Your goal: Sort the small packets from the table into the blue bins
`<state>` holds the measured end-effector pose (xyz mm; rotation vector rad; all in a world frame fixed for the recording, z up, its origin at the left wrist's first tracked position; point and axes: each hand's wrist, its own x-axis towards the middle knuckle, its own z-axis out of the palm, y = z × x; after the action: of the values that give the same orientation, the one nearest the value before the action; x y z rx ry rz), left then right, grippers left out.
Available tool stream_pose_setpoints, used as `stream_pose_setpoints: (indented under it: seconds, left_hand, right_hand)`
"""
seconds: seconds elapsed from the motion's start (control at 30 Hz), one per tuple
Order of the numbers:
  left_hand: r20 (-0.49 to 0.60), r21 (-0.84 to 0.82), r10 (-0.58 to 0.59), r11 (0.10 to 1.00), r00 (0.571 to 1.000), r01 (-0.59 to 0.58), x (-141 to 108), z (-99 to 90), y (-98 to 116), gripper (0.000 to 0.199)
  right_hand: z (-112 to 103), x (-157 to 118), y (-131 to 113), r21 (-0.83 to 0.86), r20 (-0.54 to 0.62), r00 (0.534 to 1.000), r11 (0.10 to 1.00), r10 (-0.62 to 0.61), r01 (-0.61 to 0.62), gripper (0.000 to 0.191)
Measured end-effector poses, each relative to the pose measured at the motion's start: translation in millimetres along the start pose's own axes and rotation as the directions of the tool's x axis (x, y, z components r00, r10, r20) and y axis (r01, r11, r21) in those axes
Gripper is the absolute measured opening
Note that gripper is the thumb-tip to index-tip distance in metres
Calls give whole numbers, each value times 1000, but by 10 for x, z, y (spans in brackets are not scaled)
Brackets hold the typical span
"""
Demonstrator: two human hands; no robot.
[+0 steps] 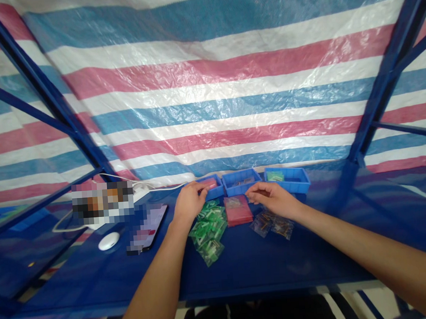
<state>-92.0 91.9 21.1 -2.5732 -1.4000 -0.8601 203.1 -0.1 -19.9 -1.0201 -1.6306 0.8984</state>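
My left hand [190, 200] reaches over the left blue bin [215, 192], fingers curled with the tips at a pink packet [210, 182] inside; whether they grip it is hard to see. My right hand [270, 198] is closed in a pinch just right of a stack of red packets [239, 215]. Something small and clear seems to be between its fingertips. On top of the stack lies a small clear bag [235, 202]. Green packets [208, 228] form a loose heap below my left hand. Under my right hand are clear bags with dark and gold-coloured pieces [272, 225].
A middle blue bin [241, 189] holds clear bags, and a right blue bin [295, 185] holds green packets. At left lie a phone [155, 226], a white rounded case [109, 241] and a white cable [66, 229]. Blue frame posts [379, 84] and striped sheeting [231, 105] enclose the blue table [279, 266].
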Motion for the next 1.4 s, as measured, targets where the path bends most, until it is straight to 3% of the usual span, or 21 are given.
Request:
stream_pose_setpoints:
  seconds: [0.17,0.37,0.7,0.83,0.97,1.1,1.3,1.4]
  left_hand:
    - [-58,52,-126,990,990,129,48,47,22,30]
    - [-32,6,-10,1000,999,10,58,90,69,31]
    - [-48,14,71,997,996,-70,-9,60,45,39]
    - [10,-37,156,987,988,-156,-34,85,93,41]
    - [69,-25,128,992,989,-126,-49,124,85,43]
    - [60,-43,103,994,993,-100,-57,109,87,38]
    - [-66,-153,155,975,986,-164,-92,-86,327,31]
    - [41,-242,206,951,978,-190,-122,-153,451,34]
  right_hand:
    - [11,-9,-17,-24,9,1000,1000,2,-2,25]
    - [22,-24,-44,-51,16,1000,999,-11,11,25]
    - [26,-38,-104,-141,22,1000,990,-18,21,29]
    - [42,-53,-123,-193,23,998,979,-65,68,26]
    - [41,-62,-160,-281,30,994,953,-108,112,25]
    - [31,-64,-188,-317,37,990,938,-133,138,24]
    - [30,-66,-181,-326,40,988,932,-152,157,23]
    - [27,-65,-171,-331,45,987,930,-154,161,24]
